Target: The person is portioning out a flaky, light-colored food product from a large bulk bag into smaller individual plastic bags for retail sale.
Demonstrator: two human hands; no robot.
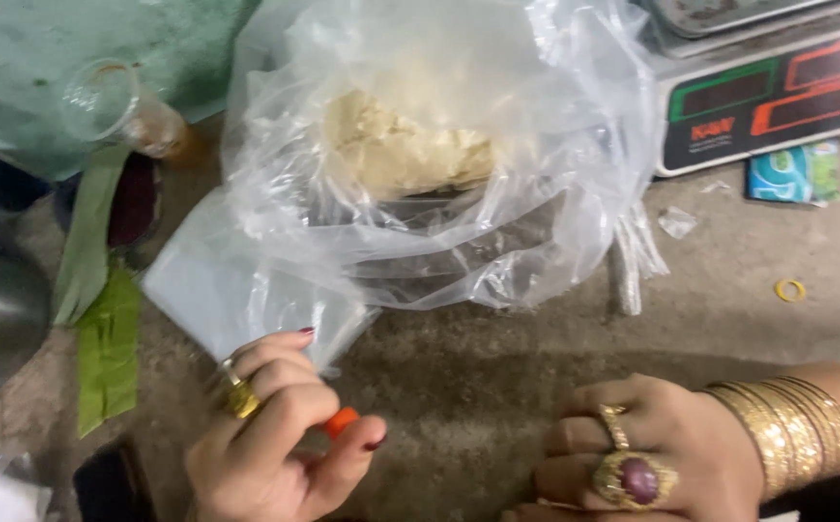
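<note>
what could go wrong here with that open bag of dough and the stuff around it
The big clear plastic bag gapes open around the pale dough, so grit from the rough counter might get in. The glass lies tilted near the bag and may roll or spill. The left hand pinches a small orange piece only at the fingertips, so it may slip.

One plastic bag (439, 145) of dough (405, 145); one scale (763, 92), far right; two rubber bands (790, 290); two green leaves (106, 348), left; one glass jar (125, 106); three rings (637, 478).
</note>
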